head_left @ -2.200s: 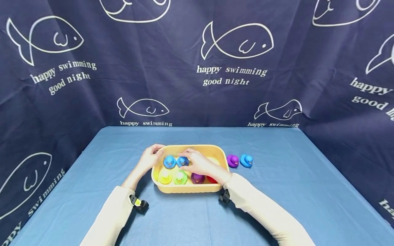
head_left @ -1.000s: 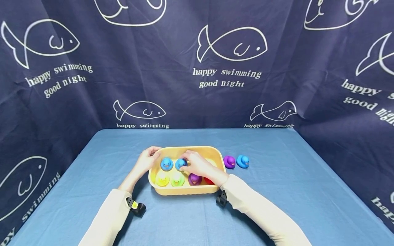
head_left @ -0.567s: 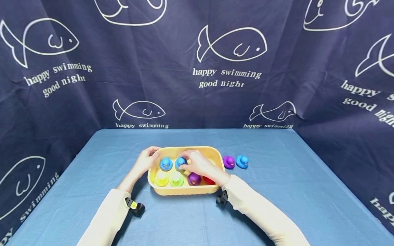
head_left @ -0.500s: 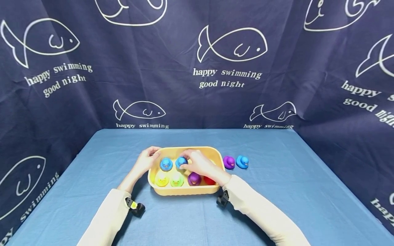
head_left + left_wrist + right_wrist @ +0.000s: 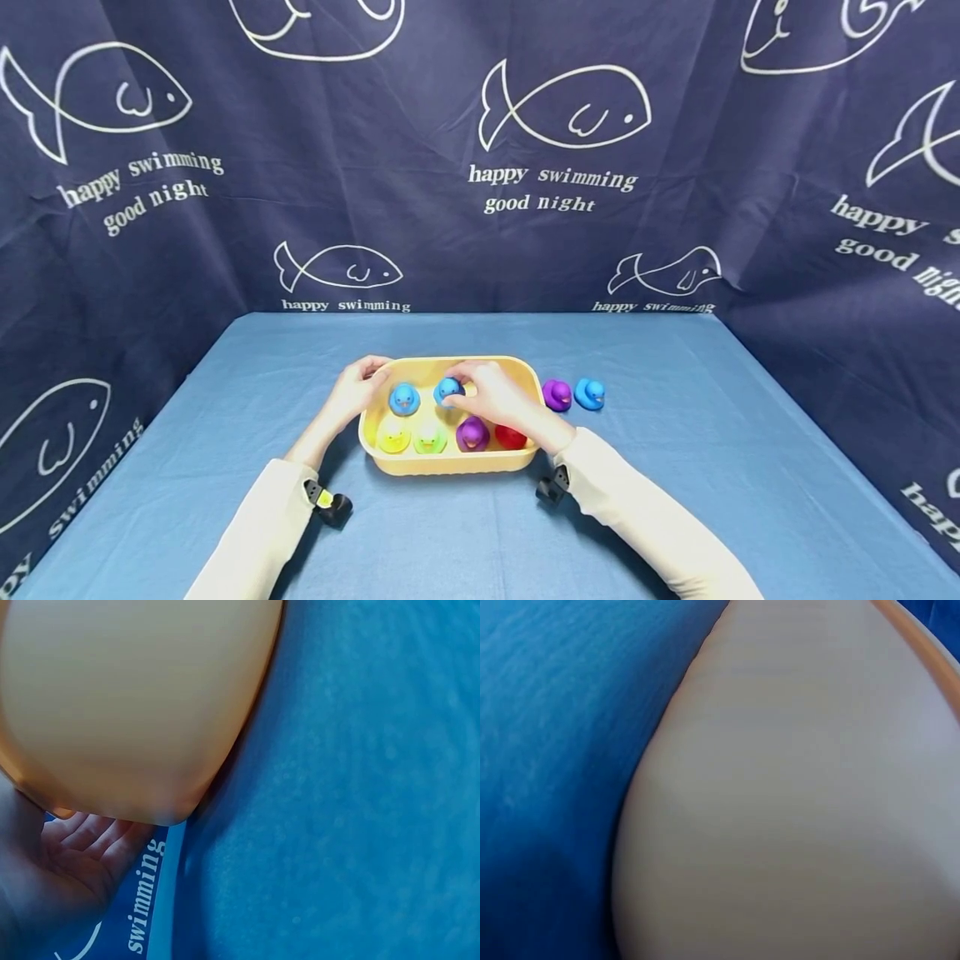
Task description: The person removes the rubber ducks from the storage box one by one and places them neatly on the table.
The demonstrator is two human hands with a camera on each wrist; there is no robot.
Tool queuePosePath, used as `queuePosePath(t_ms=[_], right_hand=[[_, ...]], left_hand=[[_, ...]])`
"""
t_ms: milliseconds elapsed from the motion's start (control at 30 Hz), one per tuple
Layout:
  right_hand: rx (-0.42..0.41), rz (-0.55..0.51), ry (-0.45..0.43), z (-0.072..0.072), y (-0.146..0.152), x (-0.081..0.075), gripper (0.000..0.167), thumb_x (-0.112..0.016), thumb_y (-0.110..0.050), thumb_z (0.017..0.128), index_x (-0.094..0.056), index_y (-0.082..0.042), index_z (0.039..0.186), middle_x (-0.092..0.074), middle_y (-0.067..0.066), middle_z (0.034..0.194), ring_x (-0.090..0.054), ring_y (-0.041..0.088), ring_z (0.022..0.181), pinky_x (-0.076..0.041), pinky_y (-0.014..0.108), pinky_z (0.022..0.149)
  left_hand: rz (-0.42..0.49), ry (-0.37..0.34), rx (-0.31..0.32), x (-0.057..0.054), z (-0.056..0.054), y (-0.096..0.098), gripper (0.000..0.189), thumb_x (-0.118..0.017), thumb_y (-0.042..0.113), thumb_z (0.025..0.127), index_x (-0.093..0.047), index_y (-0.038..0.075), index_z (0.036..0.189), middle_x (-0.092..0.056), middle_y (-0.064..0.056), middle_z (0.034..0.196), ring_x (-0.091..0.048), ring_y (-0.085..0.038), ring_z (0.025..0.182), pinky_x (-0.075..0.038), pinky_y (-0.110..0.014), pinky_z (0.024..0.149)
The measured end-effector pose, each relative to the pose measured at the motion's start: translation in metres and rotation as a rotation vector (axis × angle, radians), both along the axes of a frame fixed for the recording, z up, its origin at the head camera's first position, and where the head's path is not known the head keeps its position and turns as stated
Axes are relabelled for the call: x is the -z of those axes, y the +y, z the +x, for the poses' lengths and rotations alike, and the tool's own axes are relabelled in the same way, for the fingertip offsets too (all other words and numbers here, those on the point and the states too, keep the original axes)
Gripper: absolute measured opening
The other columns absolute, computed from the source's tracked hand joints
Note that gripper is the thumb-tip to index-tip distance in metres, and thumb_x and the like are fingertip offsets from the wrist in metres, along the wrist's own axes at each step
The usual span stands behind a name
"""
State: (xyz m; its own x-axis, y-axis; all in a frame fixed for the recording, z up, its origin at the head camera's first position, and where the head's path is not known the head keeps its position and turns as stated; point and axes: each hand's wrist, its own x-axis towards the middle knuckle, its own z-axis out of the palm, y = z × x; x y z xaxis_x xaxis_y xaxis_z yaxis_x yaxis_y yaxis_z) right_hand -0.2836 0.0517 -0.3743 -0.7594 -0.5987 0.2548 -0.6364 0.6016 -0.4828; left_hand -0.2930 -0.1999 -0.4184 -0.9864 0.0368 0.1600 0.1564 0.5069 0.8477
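A yellow plastic bin (image 5: 450, 463) stands on the blue cloth. My left hand (image 5: 354, 392) grips its back left corner; in the left wrist view the fingers of the left hand (image 5: 71, 862) reach behind the bin wall (image 5: 135, 697). Inside the bin, my right hand (image 5: 495, 396) pinches a blue rubber duck (image 5: 447, 389) between thumb and fingers. Left of it sits another blue duck (image 5: 404, 400). Along the near side are a yellow duck (image 5: 393, 436), a green duck (image 5: 431, 437), a purple duck (image 5: 472, 434) and a red duck (image 5: 511, 437). The right wrist view shows only bin wall (image 5: 780, 787) and cloth.
Just right of the bin, a purple duck (image 5: 557, 395) and a blue duck (image 5: 590, 394) sit on the blue tablecloth (image 5: 675, 417). A dark blue curtain (image 5: 420, 167) with white fish prints closes off the back and both sides.
Over the last half second my right hand has shifted slightly right and up with the blue duck, widening its gap from the other blue duck. My left hand stays on the bin's corner.
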Motion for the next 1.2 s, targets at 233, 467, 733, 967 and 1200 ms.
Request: queuePosePath(t_ms=[233, 467, 733, 967, 1200], right_hand=[[0.012, 0.012, -0.026, 0.005, 0.006, -0.006, 0.042, -0.072, -0.028, 0.082, -0.063, -0.008, 0.118, -0.067, 0.002, 0.108, -0.062, 0.015, 0.097, -0.050, 0.031, 0.089], [-0.005, -0.039, -0.020, 0.008, 0.013, -0.008, 0.042, -0.073, -0.025, 0.082, -0.063, -0.006, 0.118, -0.068, 0.002, 0.106, -0.062, 0.016, 0.098, -0.050, 0.034, 0.089], [-0.042, -0.042, 0.032, 0.009, 0.020, -0.009, 0.041, -0.074, -0.027, 0.081, -0.064, -0.008, 0.115, -0.069, 0.001, 0.105, -0.063, 0.014, 0.098, -0.050, 0.031, 0.088], [-0.042, -0.048, 0.049, 0.011, 0.026, -0.009, 0.039, -0.075, -0.027, 0.080, -0.065, -0.009, 0.114, -0.069, 0.000, 0.104, -0.063, 0.013, 0.097, -0.050, 0.030, 0.088], [-0.060, -0.059, 0.131, 0.011, 0.035, -0.011, 0.039, -0.076, -0.024, 0.079, -0.066, -0.006, 0.112, -0.069, 0.003, 0.100, -0.063, 0.016, 0.093, -0.049, 0.034, 0.088]], left_hand=[[0.001, -0.002, 0.002, -0.001, 0.000, 0.000, 0.028, -0.051, 0.016, 0.096, -0.060, 0.002, 0.118, -0.065, -0.018, 0.114, -0.060, -0.029, 0.104, -0.046, -0.042, 0.091], [0.013, -0.010, 0.011, -0.001, 0.000, -0.001, 0.029, -0.051, 0.016, 0.096, -0.059, 0.001, 0.119, -0.064, -0.019, 0.115, -0.059, -0.030, 0.107, -0.045, -0.043, 0.094], [0.001, 0.000, 0.014, -0.001, 0.000, -0.001, 0.029, -0.051, 0.017, 0.095, -0.059, 0.002, 0.119, -0.065, -0.018, 0.113, -0.060, -0.030, 0.105, -0.046, -0.042, 0.091], [0.002, -0.001, 0.012, -0.001, 0.001, -0.002, 0.030, -0.051, 0.018, 0.095, -0.060, 0.002, 0.119, -0.064, -0.018, 0.114, -0.059, -0.030, 0.106, -0.045, -0.044, 0.093], [0.007, 0.002, 0.014, 0.000, 0.000, -0.002, 0.029, -0.051, 0.017, 0.096, -0.059, 0.001, 0.119, -0.065, -0.018, 0.113, -0.060, -0.029, 0.104, -0.046, -0.041, 0.091]])
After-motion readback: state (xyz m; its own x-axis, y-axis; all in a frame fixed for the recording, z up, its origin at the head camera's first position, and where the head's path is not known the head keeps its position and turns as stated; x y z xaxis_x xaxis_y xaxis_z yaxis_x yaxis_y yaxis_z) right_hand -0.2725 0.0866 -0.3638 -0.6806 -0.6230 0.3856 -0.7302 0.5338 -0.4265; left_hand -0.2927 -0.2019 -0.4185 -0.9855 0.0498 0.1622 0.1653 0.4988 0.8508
